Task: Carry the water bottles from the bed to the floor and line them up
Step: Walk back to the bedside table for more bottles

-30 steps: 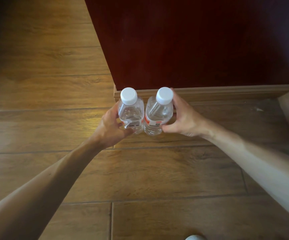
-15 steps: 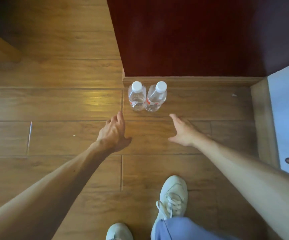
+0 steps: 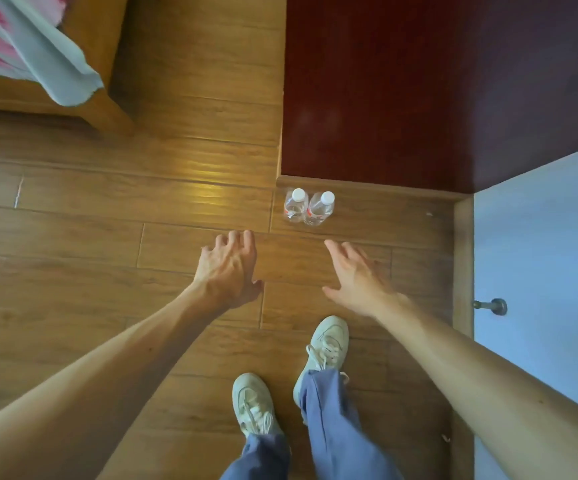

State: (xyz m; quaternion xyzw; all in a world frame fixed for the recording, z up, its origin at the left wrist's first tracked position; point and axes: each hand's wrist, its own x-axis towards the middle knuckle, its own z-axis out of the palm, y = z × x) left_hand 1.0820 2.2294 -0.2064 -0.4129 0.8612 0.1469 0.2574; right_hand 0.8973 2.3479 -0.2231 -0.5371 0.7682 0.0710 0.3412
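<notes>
Two clear water bottles with white caps stand upright side by side on the wooden floor, touching each other: the left bottle and the right bottle, right against the skirting of a dark red cabinet. My left hand hovers empty, fingers loosely spread, below and left of the bottles. To their lower right my right hand is stretched flat and holds nothing. Both hands are well apart from the bottles.
A wooden bed corner with a pale cloth with pink markings hanging over it is at the top left. A blue-white wall with a door stopper runs along the right. My two feet in pale sneakers stand on the floor.
Both hands let go of the bottles and pulled back. The view rose and backed off, so the bottles look smaller and the bed corner came into view.
</notes>
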